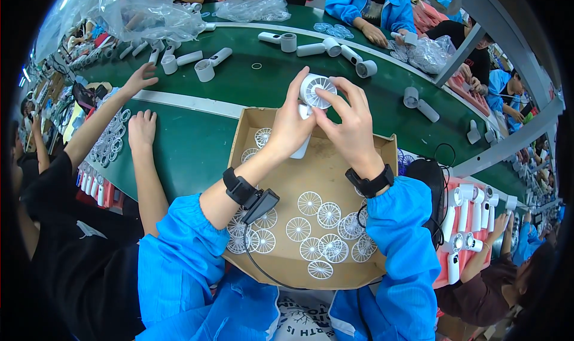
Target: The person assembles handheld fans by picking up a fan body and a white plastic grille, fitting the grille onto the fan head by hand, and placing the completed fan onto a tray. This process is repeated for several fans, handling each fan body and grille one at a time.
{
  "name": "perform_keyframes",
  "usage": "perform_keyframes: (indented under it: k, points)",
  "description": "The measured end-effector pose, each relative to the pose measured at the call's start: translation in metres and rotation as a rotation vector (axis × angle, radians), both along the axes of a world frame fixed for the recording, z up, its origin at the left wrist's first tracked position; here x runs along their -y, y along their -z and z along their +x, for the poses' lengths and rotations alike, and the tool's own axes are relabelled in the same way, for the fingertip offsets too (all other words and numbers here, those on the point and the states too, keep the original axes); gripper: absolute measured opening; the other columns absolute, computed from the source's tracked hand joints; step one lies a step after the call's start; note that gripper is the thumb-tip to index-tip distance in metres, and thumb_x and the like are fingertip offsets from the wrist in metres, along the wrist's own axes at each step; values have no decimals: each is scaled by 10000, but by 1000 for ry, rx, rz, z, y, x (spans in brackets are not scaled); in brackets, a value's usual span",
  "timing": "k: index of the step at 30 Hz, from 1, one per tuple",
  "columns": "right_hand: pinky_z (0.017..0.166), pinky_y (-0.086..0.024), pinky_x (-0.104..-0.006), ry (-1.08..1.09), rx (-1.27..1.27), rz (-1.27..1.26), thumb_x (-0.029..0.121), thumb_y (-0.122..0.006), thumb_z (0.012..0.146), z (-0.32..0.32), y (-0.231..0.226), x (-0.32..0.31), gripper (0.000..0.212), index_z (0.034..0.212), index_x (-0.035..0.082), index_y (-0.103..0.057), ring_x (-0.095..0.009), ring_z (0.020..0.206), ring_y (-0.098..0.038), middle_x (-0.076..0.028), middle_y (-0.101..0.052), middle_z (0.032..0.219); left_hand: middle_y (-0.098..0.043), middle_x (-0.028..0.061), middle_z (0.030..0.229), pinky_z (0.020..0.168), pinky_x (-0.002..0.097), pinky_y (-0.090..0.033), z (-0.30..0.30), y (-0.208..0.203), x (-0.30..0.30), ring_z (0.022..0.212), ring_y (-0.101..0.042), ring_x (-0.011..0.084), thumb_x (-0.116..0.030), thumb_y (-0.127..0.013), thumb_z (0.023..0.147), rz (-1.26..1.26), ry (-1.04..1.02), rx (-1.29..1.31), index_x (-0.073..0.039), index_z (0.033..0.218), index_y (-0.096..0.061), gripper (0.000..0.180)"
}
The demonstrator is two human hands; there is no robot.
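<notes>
Above the far edge of a cardboard box, my left hand [289,125] is closed round a white handheld fan housing [301,148], its round head up and its handle slanting down. A white spoked grille [315,94] sits in the mouth of that head. The fingers of my right hand [351,121] are bent over the grille, with the index fingertip on its face and the thumb by its lower edge. Whether the grille is fully seated cannot be told. More loose spoked grilles [310,203] lie in the cardboard box [281,188] under my forearms, some overlapping.
Beyond the box runs a green conveyor belt [239,60] with several white fan housings [204,70]. A co-worker's hands [142,125] are at the left, near a pile of white rings [110,140]. At the right, more housings lie on a pink tray [445,263]; a grey metal frame [508,143] rises there.
</notes>
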State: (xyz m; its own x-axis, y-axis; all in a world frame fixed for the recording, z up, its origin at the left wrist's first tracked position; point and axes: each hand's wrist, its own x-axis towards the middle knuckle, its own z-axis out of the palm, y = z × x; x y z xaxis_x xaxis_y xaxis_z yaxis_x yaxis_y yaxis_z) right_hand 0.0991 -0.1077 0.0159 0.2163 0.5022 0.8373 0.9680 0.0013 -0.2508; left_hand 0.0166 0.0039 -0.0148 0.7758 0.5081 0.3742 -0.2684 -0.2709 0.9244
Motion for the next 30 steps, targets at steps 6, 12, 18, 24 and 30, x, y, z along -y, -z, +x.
perform_keyframes:
  k: [6, 12, 18, 24, 30]
  points:
    - [851, -481, -381, -2, -10, -2, 59, -759, 664, -1, 0, -1, 350, 1006, 53, -682, -301, 1020, -556, -144, -566, 1135, -481, 178, 1297, 894, 349, -482, -2, -2, 0, 1101, -569, 278, -9, -590, 831, 25, -20, -13, -151, 1457, -223, 739]
    - [859, -474, -388, -22, 45, -53, 60, -755, 672, 1, -3, 1, 348, 1012, 54, -683, -315, 1037, -546, -149, -568, 1132, -522, 169, 1248, 852, 338, -507, -7, -6, 1, 1047, -599, 267, -20, -599, 831, 11, -1, -46, -161, 1457, -219, 746]
    - [889, -459, -380, 6, 116, -90, 61, -743, 691, 12, 3, 4, 345, 1030, 67, -681, -315, 1053, -537, -141, -542, 1180, -540, 136, 1206, 777, 306, -527, -14, -26, 6, 985, -612, 217, -7, -592, 828, -201, 136, -231, -157, 1448, -237, 730]
    - [921, -447, -334, -601, -935, 62, 62, -707, 783, 2, 6, -5, 404, 1173, 66, -601, -218, 1093, -530, -105, -508, 1239, -544, 99, 1184, 672, 258, -521, -8, -11, -7, 884, -605, 144, -32, -578, 852, -24, 190, 50, -131, 1453, -256, 689]
    - [918, -451, -295, -605, -1105, -47, 129, -637, 879, 8, -6, 7, 462, 1304, 65, -466, -149, 1065, -542, -90, -505, 1233, -536, 73, 1193, 628, 223, -500, -14, -21, -5, 823, -572, 96, -132, -571, 898, -349, 347, 55, -130, 1483, -210, 687]
